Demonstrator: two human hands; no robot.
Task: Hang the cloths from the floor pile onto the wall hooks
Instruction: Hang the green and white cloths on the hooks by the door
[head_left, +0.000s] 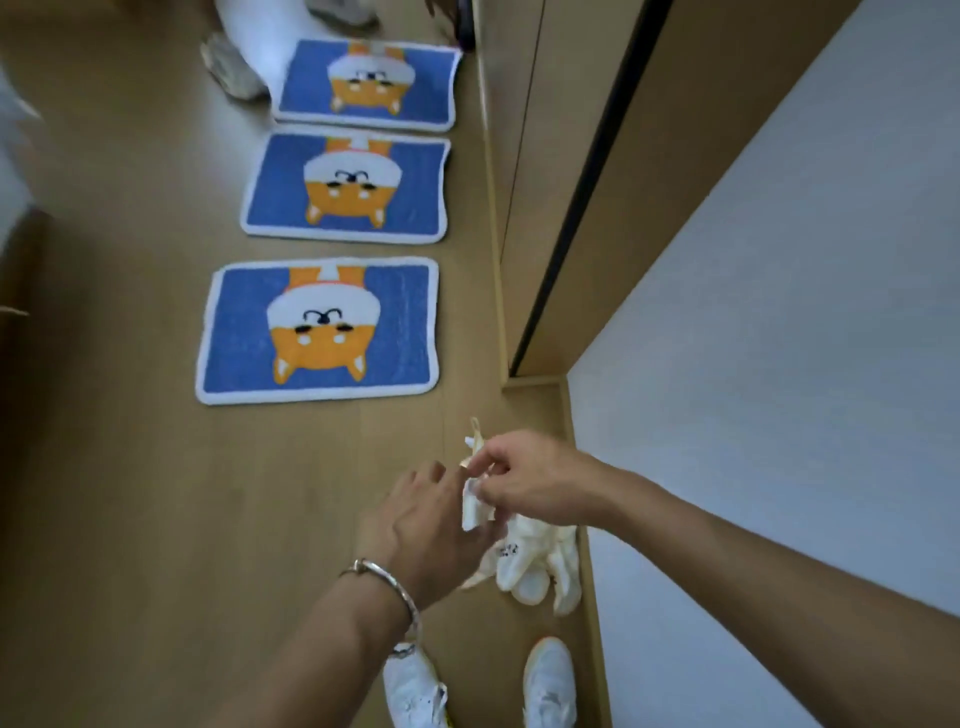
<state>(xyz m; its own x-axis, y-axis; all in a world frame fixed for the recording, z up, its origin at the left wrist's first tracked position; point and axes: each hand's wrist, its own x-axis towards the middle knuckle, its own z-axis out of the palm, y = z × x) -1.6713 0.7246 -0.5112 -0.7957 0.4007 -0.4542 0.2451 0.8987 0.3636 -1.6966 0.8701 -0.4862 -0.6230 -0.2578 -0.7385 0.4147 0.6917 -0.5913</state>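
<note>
A cream-white cloth (475, 506) with a small hanging loop at its top is pinched in my right hand (524, 480), held above the floor. My left hand (431, 525), a silver bracelet on its wrist, is beside the cloth with fingers extended, touching its lower part. Below both hands, a pile of cream cloths (540, 569) lies on the wooden floor against the white wall (779, 364). No wall hook is in view.
Three blue mats with an orange dog print (322, 332) (348, 189) (369, 85) lie in a row on the wooden floor. A wooden door frame (550, 208) stands right of them. My white shoes (548, 686) are at the bottom.
</note>
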